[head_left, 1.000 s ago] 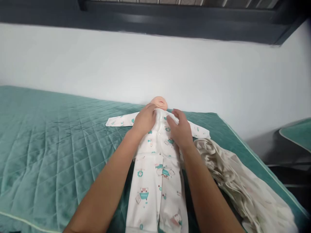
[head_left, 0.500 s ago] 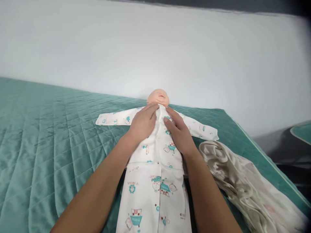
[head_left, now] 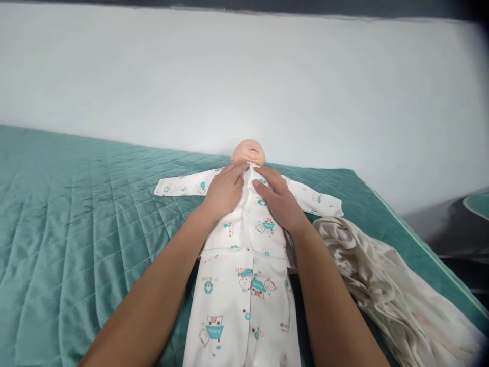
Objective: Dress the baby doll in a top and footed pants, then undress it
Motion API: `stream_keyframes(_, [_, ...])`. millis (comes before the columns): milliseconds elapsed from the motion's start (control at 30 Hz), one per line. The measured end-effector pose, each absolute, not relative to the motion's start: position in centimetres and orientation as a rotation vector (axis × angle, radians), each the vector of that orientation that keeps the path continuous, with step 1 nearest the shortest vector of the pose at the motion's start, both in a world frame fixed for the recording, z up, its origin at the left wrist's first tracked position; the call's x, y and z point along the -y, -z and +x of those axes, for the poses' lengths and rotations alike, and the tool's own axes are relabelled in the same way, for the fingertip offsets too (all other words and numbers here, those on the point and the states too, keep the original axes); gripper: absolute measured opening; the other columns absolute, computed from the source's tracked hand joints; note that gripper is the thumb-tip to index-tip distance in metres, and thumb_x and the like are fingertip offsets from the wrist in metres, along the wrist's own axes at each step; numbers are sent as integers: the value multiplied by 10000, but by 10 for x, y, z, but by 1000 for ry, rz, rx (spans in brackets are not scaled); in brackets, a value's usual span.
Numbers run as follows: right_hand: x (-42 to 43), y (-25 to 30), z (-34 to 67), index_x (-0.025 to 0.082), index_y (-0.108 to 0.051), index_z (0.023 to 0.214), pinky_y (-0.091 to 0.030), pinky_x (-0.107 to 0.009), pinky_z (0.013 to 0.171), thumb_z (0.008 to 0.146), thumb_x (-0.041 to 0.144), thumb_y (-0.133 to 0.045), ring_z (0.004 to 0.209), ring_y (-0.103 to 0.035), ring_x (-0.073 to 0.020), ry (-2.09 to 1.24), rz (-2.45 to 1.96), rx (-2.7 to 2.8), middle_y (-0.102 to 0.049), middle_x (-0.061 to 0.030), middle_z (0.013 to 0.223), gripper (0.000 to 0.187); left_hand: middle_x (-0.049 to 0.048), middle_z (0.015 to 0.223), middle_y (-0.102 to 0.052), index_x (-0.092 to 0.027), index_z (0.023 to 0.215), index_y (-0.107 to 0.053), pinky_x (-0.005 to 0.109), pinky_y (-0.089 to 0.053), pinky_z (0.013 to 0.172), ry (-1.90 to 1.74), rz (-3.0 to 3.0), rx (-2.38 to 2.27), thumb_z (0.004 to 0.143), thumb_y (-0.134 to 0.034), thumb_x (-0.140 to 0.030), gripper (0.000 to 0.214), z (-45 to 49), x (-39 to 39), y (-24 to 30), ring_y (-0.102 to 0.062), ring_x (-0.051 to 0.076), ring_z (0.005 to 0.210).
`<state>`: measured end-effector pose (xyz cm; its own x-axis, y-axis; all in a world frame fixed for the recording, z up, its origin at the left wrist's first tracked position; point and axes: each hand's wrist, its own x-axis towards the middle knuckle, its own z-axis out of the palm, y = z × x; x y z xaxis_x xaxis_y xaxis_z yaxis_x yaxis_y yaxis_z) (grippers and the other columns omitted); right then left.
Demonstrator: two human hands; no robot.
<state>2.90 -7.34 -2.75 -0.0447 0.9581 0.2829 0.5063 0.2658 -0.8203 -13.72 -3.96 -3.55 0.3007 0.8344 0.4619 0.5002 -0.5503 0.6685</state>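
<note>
A baby doll (head_left: pixel 249 151) lies face up on the teal quilted mattress (head_left: pixel 76 214), dressed in a white suit (head_left: pixel 244 265) printed with teal cartoon figures, its sleeves spread out to both sides. My left hand (head_left: pixel 224 189) rests on the doll's chest at the left of the button line, fingers bent and close together near the collar. My right hand (head_left: pixel 278 201) lies on the right side of the chest, fingers pressed flat on the cloth and pointing to the collar. What the fingertips pinch, if anything, is hidden.
A crumpled cream cloth (head_left: pixel 382 285) lies on the mattress to the right of the doll, near the mattress's right edge. A white wall (head_left: pixel 244 86) rises right behind the doll's head. Dark floor shows at the far right.
The view tilted down since the first frame, so the window frame left the picture. Both hands stayed on the doll's chest and crept slightly toward the collar.
</note>
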Motion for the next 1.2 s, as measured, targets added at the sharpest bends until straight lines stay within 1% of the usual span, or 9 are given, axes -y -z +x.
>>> stream_keyframes(267, [71, 29, 30, 337, -647, 1240, -256, -539, 1222, 898, 466, -582, 1439, -380, -266, -728, -1335, 1632, -524, 1, 1467, 371, 77, 1450, -565, -178, 1348, -574, 395, -354, 1188, -1127, 2206, -1176, 935, -318, -136, 488, -137, 38, 35, -492, 199, 1365])
stream_keyframes(433, [71, 28, 29, 346, -632, 1270, -215, -547, 1236, 912, 464, -557, 1457, -351, -268, -709, -1354, 1671, -509, 9, 1485, 385, 80, 1447, -564, -175, 1358, -565, 390, -361, 1183, -1116, 2211, -1152, 924, -325, -129, 498, -138, 36, 36, -491, 201, 1362])
stream_keyframes(600, [72, 28, 29, 347, -598, 1333, -201, -548, 1237, 923, 479, -535, 1480, -312, -277, -712, -1403, 1701, -443, -1, 1543, 436, 77, 1458, -554, -175, 1363, -565, 397, -350, 1193, -1103, 2213, -1159, 918, -322, -122, 510, -138, 38, 34, -483, 201, 1370])
stream_keyframes(767, [72, 28, 29, 357, -601, 1327, -190, -569, 1231, 928, 481, -527, 1481, -308, -281, -684, -1390, 1735, -443, -1, 1545, 424, 48, 1468, -547, -218, 1365, -580, 397, -344, 1201, -1075, 2222, -1135, 910, -316, -99, 540, -138, 42, 30, -472, 186, 1383])
stream_keyframes(833, [72, 29, 27, 342, -617, 1296, -209, -548, 1230, 923, 461, -537, 1465, -335, -268, -665, -1361, 1715, -477, -4, 1517, 400, 42, 1467, -548, -224, 1355, -592, 393, -342, 1202, -1082, 2215, -1139, 914, -317, -99, 535, -138, 42, 29, -475, 185, 1382])
stream_keyframes(933, [70, 33, 25, 296, -628, 1238, -307, -503, 1193, 885, 435, -597, 1374, -455, -252, -650, -1325, 1575, -568, -33, 1422, 380, 43, 1449, -561, -222, 1296, -639, 390, -350, 1194, -1098, 2191, -1153, 922, -327, -107, 500, -138, 42, 30, -485, 194, 1373])
stream_keyframes(1000, [70, 37, 24, 274, -625, 1189, -387, -485, 1134, 865, 428, -623, 1270, -545, -249, -676, -1284, 1460, -634, -45, 1323, 358, 51, 1398, -599, -210, 1232, -673, 383, -379, 1170, -1148, 2175, -1156, 927, -343, -113, 460, -137, 43, 30, -518, 197, 1334])
stream_keyframes(1067, [72, 40, 24, 265, -624, 1115, -427, -474, 1089, 857, 412, -629, 1196, -592, -244, -719, -1224, 1362, -669, -43, 1254, 297, 51, 1316, -652, -205, 1159, -695, 380, -408, 1141, -1231, 2146, -1178, 931, -383, -126, 395, -136, 46, 29, -554, 200, 1282])
stream_keyframes(1200, [87, 40, 23, 252, -636, 963, -364, -461, 1138, 847, 328, -629, 1257, -564, -237, -703, -1137, 1315, -646, -41, 1308, 139, 38, 1232, -696, -227, 1031, -707, 394, -432, 1110, -1324, 2079, -1217, 924, -501, -166, 239, -135, 60, 26, -586, 209, 1228])
